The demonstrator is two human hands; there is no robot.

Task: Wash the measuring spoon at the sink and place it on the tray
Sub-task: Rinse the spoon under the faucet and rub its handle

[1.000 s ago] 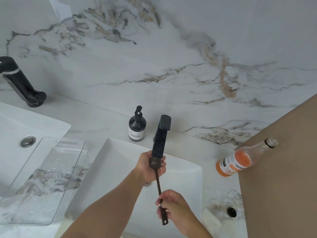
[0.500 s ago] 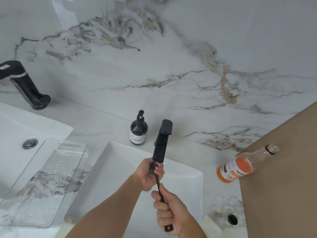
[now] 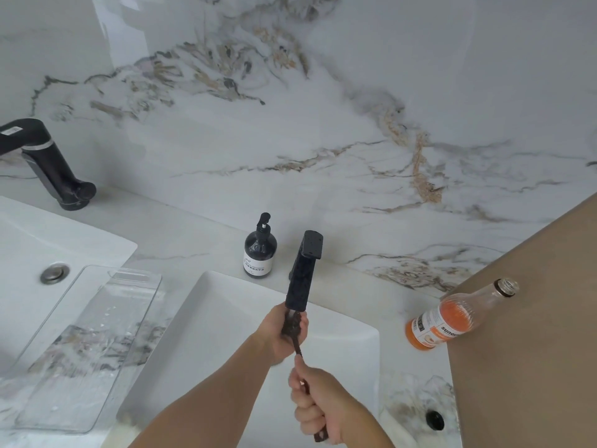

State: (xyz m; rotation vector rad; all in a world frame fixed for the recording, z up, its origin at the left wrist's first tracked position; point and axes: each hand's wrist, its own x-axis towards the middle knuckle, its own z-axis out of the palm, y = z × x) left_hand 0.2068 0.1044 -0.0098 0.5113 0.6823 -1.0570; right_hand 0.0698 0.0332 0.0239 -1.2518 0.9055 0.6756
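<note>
The dark measuring spoon [image 3: 296,342] is held over the white sink [image 3: 206,318], its bowl right under the spout of the black faucet [image 3: 303,270]. My left hand [image 3: 281,334] wraps around the spoon's bowl. My right hand [image 3: 318,404] grips the long handle, whose end sticks out below my fist. The clear tray [image 3: 97,344] lies on the counter to the left of the sink, wet with drops.
A dark soap pump bottle [image 3: 260,253] stands behind the sink. An open bottle of orange drink [image 3: 452,318] stands at the right, beside a brown panel [image 3: 533,334]. A second black faucet [image 3: 48,163] and white basin [image 3: 48,240] sit at far left.
My right hand slid up the handle toward the bowl. My left hand closed more tightly around the spoon's bowl under the spout. The camera tilted slightly.
</note>
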